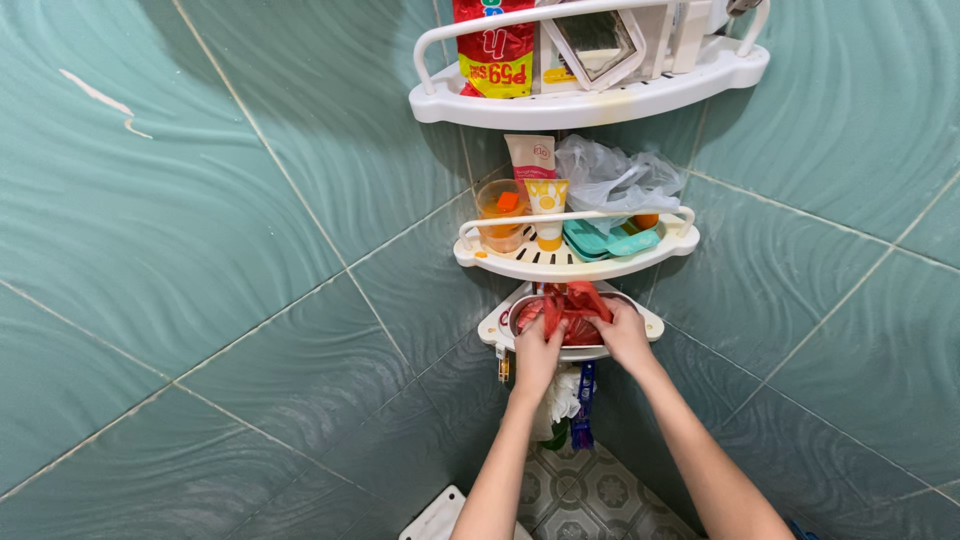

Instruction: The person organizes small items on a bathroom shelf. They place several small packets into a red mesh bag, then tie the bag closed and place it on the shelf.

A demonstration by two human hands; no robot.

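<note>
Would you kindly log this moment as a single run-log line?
left hand: gripping red bag | right hand: gripping red bag | bag in: bottom shelf of corner rack | middle shelf: tubes, cup

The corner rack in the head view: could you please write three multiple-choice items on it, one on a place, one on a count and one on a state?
1. On which shelf do both hands rest?
A. top
B. middle
C. bottom

2. How many shelves does the corner rack show?
A. two
B. three
C. five

3. How are the hands engaged with the red plastic bag?
A. both grip it
B. only one touches it
C. neither touches it

Answers:
1 C: the left hand and right hand are at the bottom shelf, under the middle shelf.
2 B: the corner rack has three white tiers.
3 A: fingers of both hands close on the red plastic bag.
</note>
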